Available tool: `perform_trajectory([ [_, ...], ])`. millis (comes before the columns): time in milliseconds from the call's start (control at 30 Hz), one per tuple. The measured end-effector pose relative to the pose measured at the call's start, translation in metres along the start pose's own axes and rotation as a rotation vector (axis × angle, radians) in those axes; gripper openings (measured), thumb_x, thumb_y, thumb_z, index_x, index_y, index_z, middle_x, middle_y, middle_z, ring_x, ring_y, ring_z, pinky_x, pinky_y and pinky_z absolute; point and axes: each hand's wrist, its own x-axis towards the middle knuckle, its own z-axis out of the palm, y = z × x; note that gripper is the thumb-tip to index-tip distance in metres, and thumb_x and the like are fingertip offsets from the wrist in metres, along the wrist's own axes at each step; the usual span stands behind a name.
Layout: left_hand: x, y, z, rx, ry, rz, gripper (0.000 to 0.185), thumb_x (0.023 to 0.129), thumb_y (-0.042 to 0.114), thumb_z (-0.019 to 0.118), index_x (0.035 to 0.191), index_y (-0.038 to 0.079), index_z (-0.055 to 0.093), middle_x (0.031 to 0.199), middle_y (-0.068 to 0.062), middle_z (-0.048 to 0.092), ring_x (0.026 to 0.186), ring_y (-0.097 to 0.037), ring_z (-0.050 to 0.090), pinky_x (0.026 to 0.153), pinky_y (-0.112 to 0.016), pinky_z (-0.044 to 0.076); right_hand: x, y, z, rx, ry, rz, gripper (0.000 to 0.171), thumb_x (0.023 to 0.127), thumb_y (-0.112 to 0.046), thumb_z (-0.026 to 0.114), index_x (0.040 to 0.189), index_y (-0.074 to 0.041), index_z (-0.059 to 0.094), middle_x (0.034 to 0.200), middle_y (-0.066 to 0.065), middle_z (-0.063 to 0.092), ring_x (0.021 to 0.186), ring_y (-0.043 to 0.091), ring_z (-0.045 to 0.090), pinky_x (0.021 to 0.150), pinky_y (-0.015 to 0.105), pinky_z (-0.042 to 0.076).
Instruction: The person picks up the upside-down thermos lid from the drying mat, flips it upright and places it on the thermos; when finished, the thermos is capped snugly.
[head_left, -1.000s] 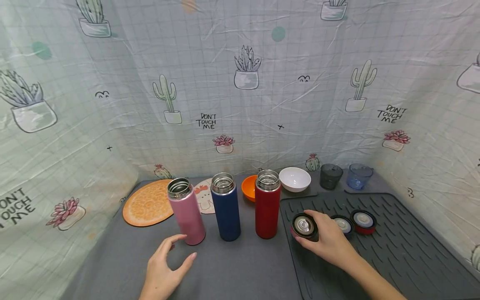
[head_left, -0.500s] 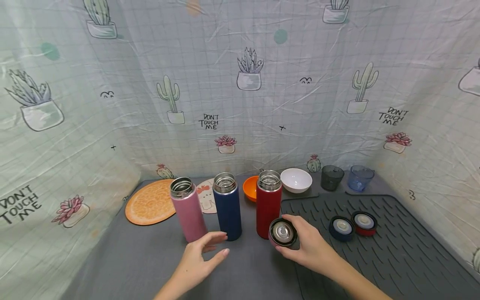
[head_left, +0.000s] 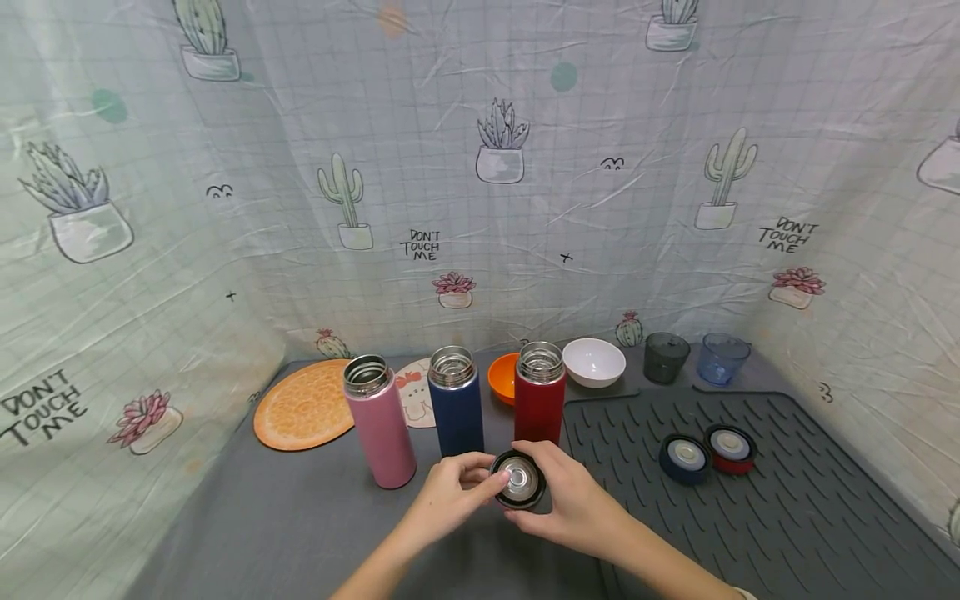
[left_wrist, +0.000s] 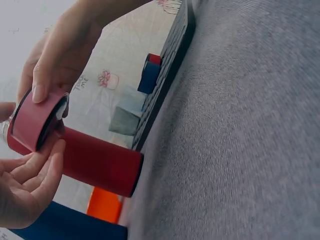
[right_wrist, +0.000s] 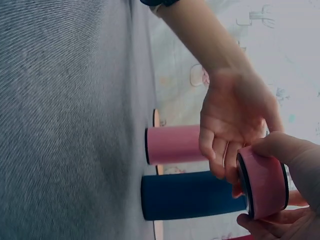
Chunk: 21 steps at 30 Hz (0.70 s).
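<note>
Pink round bottle lid with a steel-lined underside [head_left: 518, 480] sits up off the grey cloth tabletop [head_left: 285, 533], held between both hands just in front of the flasks, its inner face turned toward the head camera. Right hand [head_left: 573, 504] wraps the lid from the right side, thumb over its rim; left hand [head_left: 450, 496] comes in from the left with fingertips pinching the opposite edge, so the lid is steadied from both sides. Three open steel-mouthed flasks stand upright in a row behind it: tall pink flask [head_left: 378, 421], navy blue flask [head_left: 456, 412], red flask [head_left: 538, 393], which stands nearest the lid. Off right, on the dark ribbed drying mat [head_left: 787, 508], a navy lid [head_left: 684, 457] and a red lid [head_left: 731, 447] lie underside up, touching or nearly so.
</note>
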Motion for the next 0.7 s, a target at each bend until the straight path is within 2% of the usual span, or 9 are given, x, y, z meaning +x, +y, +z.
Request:
perform_trajectory([
  [133, 0.004, -0.001, 0.003, -0.101, 0.003, -0.009, 0.038, 0.085, 0.026, 0.066, 0.105, -0.006, 0.062, 0.085, -0.010, 0.068, 0.070, -0.015, 0.065, 0.062, -0.024, 0.052, 0.002, -0.003, 0.003, -0.013, -0.011, 0.005, 0.064, 0.075, -0.042, 0.072, 0.125, -0.010, 0.047, 0.113, -0.004, 0.052, 0.094, 0.009, 0.054, 0.080, 0.024, 0.049],
  [233, 0.004, -0.001, 0.003, -0.123, 0.019, -0.001, 0.035, 0.083, 0.023, 0.069, 0.102, -0.007, 0.063, 0.083, -0.010, 0.068, 0.070, -0.014, 0.064, 0.061, -0.026, 0.053, 0.003, -0.002, 0.005, -0.012, -0.011, -0.004, 0.067, 0.075, -0.042, 0.073, 0.127, -0.010, 0.045, 0.114, -0.004, 0.050, 0.095, 0.009, 0.053, 0.082, 0.026, 0.048],
  [300, 0.004, -0.001, 0.002, -0.085, 0.059, 0.021, 0.035, 0.082, 0.023, 0.069, 0.101, -0.006, 0.064, 0.084, -0.009, 0.068, 0.071, -0.014, 0.064, 0.063, -0.025, 0.052, 0.004, -0.002, 0.006, -0.005, -0.015, 0.005, 0.070, 0.075, -0.044, 0.072, 0.129, -0.011, 0.043, 0.116, -0.005, 0.049, 0.097, 0.008, 0.051, 0.083, 0.027, 0.048],
  [400, 0.001, 0.000, 0.001, 0.054, 0.154, 0.087, 0.035, 0.081, 0.027, 0.071, 0.101, -0.001, 0.064, 0.084, -0.006, 0.068, 0.073, -0.011, 0.064, 0.063, -0.022, 0.051, 0.006, -0.002, 0.008, 0.067, -0.038, 0.061, 0.076, 0.075, -0.047, 0.071, 0.134, -0.013, 0.037, 0.118, -0.005, 0.048, 0.098, 0.009, 0.050, 0.082, 0.027, 0.048],
  [467, -0.002, 0.001, 0.002, 0.153, 0.228, 0.149, 0.033, 0.080, 0.029, 0.071, 0.102, 0.006, 0.063, 0.086, -0.001, 0.067, 0.076, -0.009, 0.063, 0.066, -0.021, 0.051, 0.009, -0.002, 0.007, 0.151, -0.059, 0.129, 0.076, 0.078, -0.045, 0.069, 0.137, -0.015, 0.032, 0.117, -0.003, 0.049, 0.097, 0.009, 0.051, 0.081, 0.027, 0.048],
  [567, -0.004, 0.004, 0.002, 0.237, 0.319, 0.259, 0.032, 0.077, 0.026, 0.075, 0.103, 0.015, 0.061, 0.090, 0.006, 0.065, 0.079, -0.006, 0.061, 0.069, -0.027, 0.052, 0.013, -0.001, 0.003, 0.350, -0.086, 0.217, 0.070, 0.085, -0.033, 0.065, 0.139, -0.014, 0.024, 0.118, 0.004, 0.050, 0.096, 0.012, 0.056, 0.081, 0.029, 0.049],
  [700, -0.005, 0.008, 0.002, 0.335, 0.412, 0.479, 0.039, 0.070, 0.011, 0.080, 0.104, 0.019, 0.061, 0.099, 0.009, 0.063, 0.088, -0.008, 0.058, 0.076, -0.034, 0.051, 0.019, 0.000, -0.001, 0.586, -0.132, 0.279, 0.058, 0.092, -0.020, 0.055, 0.139, -0.011, 0.023, 0.119, 0.015, 0.049, 0.104, 0.020, 0.056, 0.085, 0.028, 0.047],
])
